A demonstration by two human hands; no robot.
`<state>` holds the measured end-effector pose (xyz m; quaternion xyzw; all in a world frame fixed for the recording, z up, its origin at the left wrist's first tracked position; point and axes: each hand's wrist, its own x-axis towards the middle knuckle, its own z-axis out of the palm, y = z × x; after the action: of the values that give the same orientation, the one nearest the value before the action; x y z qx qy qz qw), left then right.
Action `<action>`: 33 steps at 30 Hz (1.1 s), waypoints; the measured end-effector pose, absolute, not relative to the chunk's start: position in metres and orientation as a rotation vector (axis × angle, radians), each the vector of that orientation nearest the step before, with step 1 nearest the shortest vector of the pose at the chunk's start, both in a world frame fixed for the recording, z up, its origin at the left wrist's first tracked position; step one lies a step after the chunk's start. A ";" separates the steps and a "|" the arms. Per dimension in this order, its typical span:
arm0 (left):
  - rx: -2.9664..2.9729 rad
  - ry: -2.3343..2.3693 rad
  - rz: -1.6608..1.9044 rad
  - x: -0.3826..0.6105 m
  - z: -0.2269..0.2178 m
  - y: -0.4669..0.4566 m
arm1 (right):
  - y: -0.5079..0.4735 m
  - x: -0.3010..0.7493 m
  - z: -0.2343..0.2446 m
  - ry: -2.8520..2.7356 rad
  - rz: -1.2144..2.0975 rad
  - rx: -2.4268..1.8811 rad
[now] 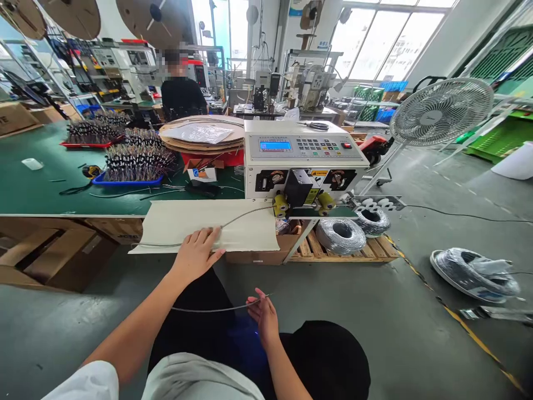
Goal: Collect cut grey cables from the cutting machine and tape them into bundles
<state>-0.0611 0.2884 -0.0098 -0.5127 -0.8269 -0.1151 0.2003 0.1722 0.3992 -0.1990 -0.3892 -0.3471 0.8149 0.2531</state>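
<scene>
My left hand [199, 251] reaches forward onto a cream sheet [195, 222] that overhangs the green table edge, its fingers closed over a thin grey wire [245, 214] running from the cutting machine [302, 166]. Lower down, above my lap, my right hand [262, 314] pinches a cut length of grey wire [212, 309] that stretches left, level. The machine has a blue screen, a keypad and yellow rollers at its front.
Blue and red trays of bundled cut wires [133, 161] sit on the green table [37, 189]. Wire coils [341, 234] rest on a pallet under the machine, more coils [474, 272] on the floor right. A fan [441, 111] stands right. Another person [183, 94] works behind the table.
</scene>
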 end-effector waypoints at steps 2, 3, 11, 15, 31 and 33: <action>-1.457 -2.322 -0.281 -0.068 -0.010 0.280 | 0.400 0.175 -0.198 -0.953 2.233 -1.060; -1.481 -2.328 -0.266 -0.073 -0.010 0.274 | 0.400 0.176 -0.197 -0.950 2.233 -1.053; -1.642 -2.068 -0.273 -0.081 -0.013 0.206 | 0.395 0.169 -0.194 -0.960 2.132 -0.909; -1.799 -1.978 -0.210 -0.031 -0.044 0.175 | 0.391 0.168 -0.183 -0.837 2.201 -0.847; -1.916 -2.432 -0.260 0.018 -0.128 0.163 | 0.390 0.178 -0.188 -0.806 2.316 -0.790; -1.933 -2.422 -0.260 0.014 -0.126 0.167 | 0.391 0.178 -0.190 -0.829 2.328 -0.814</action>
<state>0.0136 0.1672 -0.1259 -0.6217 -0.7786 -0.0836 0.0159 0.1781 0.3915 -0.1904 -0.3016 -0.3071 0.8623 0.2668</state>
